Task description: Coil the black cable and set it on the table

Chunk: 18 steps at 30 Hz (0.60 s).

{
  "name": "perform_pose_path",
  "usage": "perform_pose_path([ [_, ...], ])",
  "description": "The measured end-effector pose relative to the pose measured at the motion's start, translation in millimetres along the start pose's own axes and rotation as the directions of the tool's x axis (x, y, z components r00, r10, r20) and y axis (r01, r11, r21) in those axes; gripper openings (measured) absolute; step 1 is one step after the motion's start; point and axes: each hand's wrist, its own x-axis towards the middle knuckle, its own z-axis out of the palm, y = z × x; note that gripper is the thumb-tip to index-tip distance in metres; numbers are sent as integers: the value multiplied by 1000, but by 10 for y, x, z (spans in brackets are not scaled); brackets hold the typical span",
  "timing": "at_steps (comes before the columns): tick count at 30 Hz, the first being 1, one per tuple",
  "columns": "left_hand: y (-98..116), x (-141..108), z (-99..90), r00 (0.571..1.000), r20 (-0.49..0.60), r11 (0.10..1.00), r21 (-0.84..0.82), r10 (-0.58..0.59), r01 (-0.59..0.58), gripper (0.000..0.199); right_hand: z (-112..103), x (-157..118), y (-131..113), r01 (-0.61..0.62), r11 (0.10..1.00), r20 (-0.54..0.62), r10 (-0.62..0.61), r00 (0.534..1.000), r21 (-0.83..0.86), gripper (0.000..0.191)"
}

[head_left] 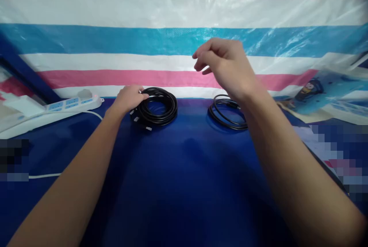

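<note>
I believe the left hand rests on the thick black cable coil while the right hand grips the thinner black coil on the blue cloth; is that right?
Not quite: in the head view the right hand grips nothing; it hovers in the air above the thinner black cable coil. The left hand does rest on the thick black cable coil.

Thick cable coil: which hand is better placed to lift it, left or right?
Left. The left hand already rests on the thick cable coil, fingers at its rim. The right hand hangs in the air above the thinner coil.
</note>
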Motion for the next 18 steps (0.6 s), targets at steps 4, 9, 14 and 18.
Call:
perform_pose_path([
  [4,103,-42,-84,990,-25,988,-62,138,-139,27,225,-44,284,-140,971,175,175,969,-196,11],
  [9,261,-109,-109,968,-42,939,-235,248,-251,24,586,-174,703,-196,962,270,244,932,-191,49],
  [14,364,-86,21,960,-41,919,-283,276,-276,29,619,-155,845,-239,948,205,282,937,-212,23],
  [18,482,-315,67,965,-122,965,-98,231,-243,22,680,-169,896,-259,935,164,303,939,-243,15],
])
